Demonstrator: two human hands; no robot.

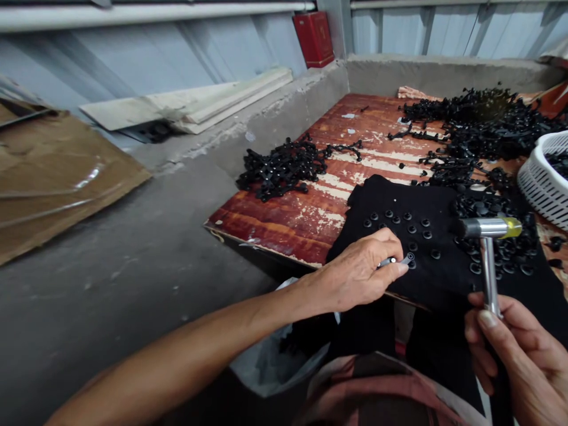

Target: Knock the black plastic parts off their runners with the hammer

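My left hand [361, 272] is closed around a small metallic tool [405, 259] with a rounded end, its kind unclear. Its tip sits over one of several small round black parts [426, 235] spread on a black cloth [377, 195]. In my right hand [517, 346] is a small two-faced hammer [491, 227], with one black face and one yellow. I hold it upright by the handle, its head raised above the cloth. Behind the hammer, more loose round black parts [479, 207] lie heaped on the cloth.
On the worn red-brown board [319, 213] rest a cluster of black plastic pieces [284, 168] and a larger heap [492, 118] at the back right. A white slotted basket [544, 177] stands at right. Below the board's front edge hangs a pale plastic bag [266, 364]. A concrete ledge [261, 133] borders the left.
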